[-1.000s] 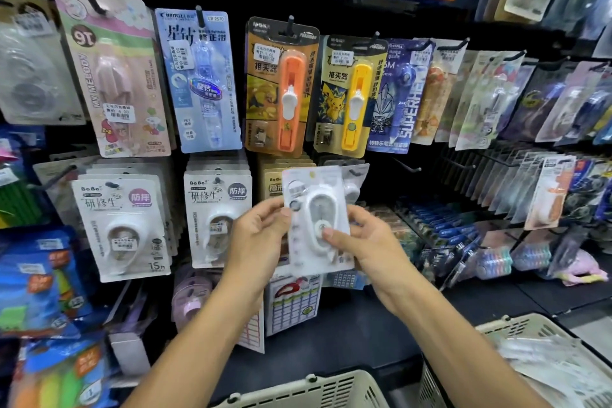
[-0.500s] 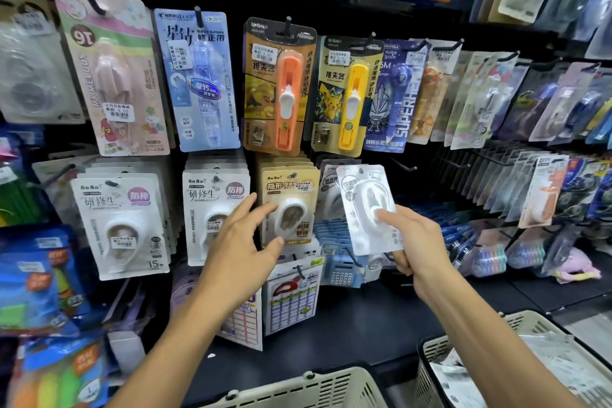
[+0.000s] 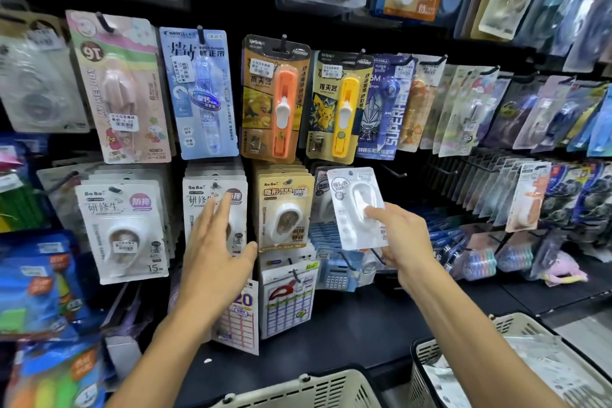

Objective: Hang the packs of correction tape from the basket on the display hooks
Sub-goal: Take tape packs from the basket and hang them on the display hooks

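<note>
My right hand (image 3: 402, 242) pinches a white pack of correction tape (image 3: 357, 207), held upright in front of a hook with similar white packs (image 3: 320, 195) behind it. The hook itself is hidden by the pack. My left hand (image 3: 215, 248) hovers with straight fingers in front of a row of white BoBo packs (image 3: 205, 205), holding nothing. To the right of that row hangs a yellow BoBo pack (image 3: 285, 209). A beige basket (image 3: 516, 371) at the lower right holds more clear-wrapped packs (image 3: 546, 364).
A second beige basket (image 3: 298, 387) sits at the bottom centre. Above hang larger carded items, an orange one (image 3: 275, 99) and a yellow one (image 3: 334, 106). A bare hook (image 3: 392, 170) juts out right of my held pack. A black shelf ledge (image 3: 364, 325) runs below.
My left hand let go of the pack and moved left, spreading its fingers. My right hand carried the pack right and up toward the white packs' hook.
</note>
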{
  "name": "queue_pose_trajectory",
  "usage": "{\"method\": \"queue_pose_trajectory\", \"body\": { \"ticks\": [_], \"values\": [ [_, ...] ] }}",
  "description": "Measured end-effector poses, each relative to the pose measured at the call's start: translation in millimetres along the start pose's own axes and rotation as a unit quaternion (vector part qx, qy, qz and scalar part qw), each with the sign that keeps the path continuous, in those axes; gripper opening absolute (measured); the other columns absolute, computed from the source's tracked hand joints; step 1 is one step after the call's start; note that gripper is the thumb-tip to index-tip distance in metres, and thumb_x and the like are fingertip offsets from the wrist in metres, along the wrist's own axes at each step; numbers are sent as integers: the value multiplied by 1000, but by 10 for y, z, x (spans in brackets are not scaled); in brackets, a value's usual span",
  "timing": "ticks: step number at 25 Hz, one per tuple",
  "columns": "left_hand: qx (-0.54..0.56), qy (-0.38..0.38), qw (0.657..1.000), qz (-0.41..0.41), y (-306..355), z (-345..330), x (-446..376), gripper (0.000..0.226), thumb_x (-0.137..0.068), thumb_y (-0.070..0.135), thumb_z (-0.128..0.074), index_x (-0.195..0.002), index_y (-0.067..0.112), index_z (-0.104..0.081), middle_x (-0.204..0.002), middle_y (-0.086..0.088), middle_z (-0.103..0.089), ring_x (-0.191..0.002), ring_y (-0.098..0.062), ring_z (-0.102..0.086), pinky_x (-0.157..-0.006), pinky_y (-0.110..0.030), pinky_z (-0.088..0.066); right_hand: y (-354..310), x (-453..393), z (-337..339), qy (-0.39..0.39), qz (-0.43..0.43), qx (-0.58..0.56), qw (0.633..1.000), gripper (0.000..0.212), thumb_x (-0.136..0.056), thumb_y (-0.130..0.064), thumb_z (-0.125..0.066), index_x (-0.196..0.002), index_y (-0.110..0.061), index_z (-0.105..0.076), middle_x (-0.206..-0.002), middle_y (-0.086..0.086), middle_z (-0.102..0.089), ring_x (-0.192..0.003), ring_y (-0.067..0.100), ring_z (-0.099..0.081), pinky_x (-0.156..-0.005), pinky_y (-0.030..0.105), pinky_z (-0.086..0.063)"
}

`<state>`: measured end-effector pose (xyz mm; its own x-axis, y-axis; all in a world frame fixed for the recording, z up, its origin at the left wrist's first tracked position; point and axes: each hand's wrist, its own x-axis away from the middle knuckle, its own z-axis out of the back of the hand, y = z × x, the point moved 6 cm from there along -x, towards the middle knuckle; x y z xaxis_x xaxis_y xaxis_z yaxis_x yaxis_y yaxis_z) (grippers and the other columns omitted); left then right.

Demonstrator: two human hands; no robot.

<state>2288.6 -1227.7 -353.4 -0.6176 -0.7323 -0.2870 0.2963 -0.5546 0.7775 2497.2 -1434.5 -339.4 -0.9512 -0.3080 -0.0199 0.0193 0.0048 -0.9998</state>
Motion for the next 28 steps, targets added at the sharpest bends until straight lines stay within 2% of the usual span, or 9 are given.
{"method": "queue_pose_trajectory", "body": {
  "ticks": [3, 6, 9, 13, 15, 17, 20, 23, 28],
  "values": [
    [-38, -27, 999, 10, -80, 8, 11, 90, -95, 29, -66, -161, 41, -6, -170, 13, 4, -157, -11, 2, -128, -43, -7, 35, 25, 49, 4, -21, 17, 1000, 11, -80, -21, -76, -75, -29, -81, -60, -12, -72, -39, 7, -59, -32, 15, -31],
    [-48, -46, 998, 5, -127, 18, 19, 90, -95, 29, -66, -161, 40, -7, -170, 14, 4, -157, -9, 2, -127, -41, -8, 125, 4, -19, -27, -39, 21, 999, 29, -89, -21, -72, -118, -16, -73, -85, -2, -77, -39, 9, -57, -35, 19, -37],
    [-45, -31, 998, 0, -156, 7, -1, 85, -93, 27, -68, -161, 39, -17, -170, 13, 1, -157, -12, -5, -126, -40, -13, 368, -37, -160, -76, -136, -178, 972, 72, -96, -13, -64, -157, -23, -27, -150, 11, -46, -105, 38, -70, -78, 40, -60],
    [-52, 129, 988, -60, -117, 41, 223, 49, -87, 12, -66, -135, 19, -56, -149, -4, -43, -133, -26, -45, -109, -37, -37, 880, 51, -195, -22, -172, -113, 978, 59, -101, -14, -57, -155, -17, -32, -149, 12, -45, -125, 40, -55, -93, 45, -53],
    [-104, 57, 992, -42, -365, -238, 376, 36, -88, 9, -61, -123, 16, -64, -129, -6, -58, -118, -28, -55, -99, -38, -46, 1390, 337, -397, -48, -208, -40, 976, 36, -102, -13, -54, -138, -13, -49, -127, 11, -63, -101, 34, -68, -76, 39, -57],
    [-156, -130, 979, 8, -810, -698, 601, 35, -91, 15, -60, -126, 18, -62, -128, -7, -64, -117, -29, -60, -97, -41, -49, 2117, 738, -564, -98, -243, 47, 964, 17, -101, -10, -53, -115, -16, -61, -104, 7, -72, -74, 25, -71, -59, 32, -57],
    [-266, -376, 879, 121, -1860, -1225, 1308, 50, -90, 22, -62, -139, 24, -55, -142, -8, -59, -127, -30, -58, -104, -39, -49, 3528, 1586, -565, -238, -347, 223, 879, 13, -96, -11, -58, -105, -20, -63, -101, 8, -72, -64, 20, -64, -55, 27, -49],
    [-276, -430, 822, 250, -2851, -1422, 2074, 60, -91, 22, -58, -150, 23, -43, -151, -8, -50, -134, -30, -53, -107, -37, -46, 4511, 2065, -362, -356, -344, 419, 761, 30, -87, -24, -74, -114, -19, -62, -113, 10, -70, -80, 21, -63, -69, 26, -49],
    [-212, -394, 809, 381, -3647, -1952, 2732, 85, -92, 27, -62, -162, 24, -14, -171, -11, -4, -156, -34, -13, -124, -47, -23, 4910, 2053, -718, -468, -129, 525, 699, 78, -84, -28, -73, -152, -24, -35, -152, 0, -47, -131, 26, -53, -106, 35, -46]
  ]
}}
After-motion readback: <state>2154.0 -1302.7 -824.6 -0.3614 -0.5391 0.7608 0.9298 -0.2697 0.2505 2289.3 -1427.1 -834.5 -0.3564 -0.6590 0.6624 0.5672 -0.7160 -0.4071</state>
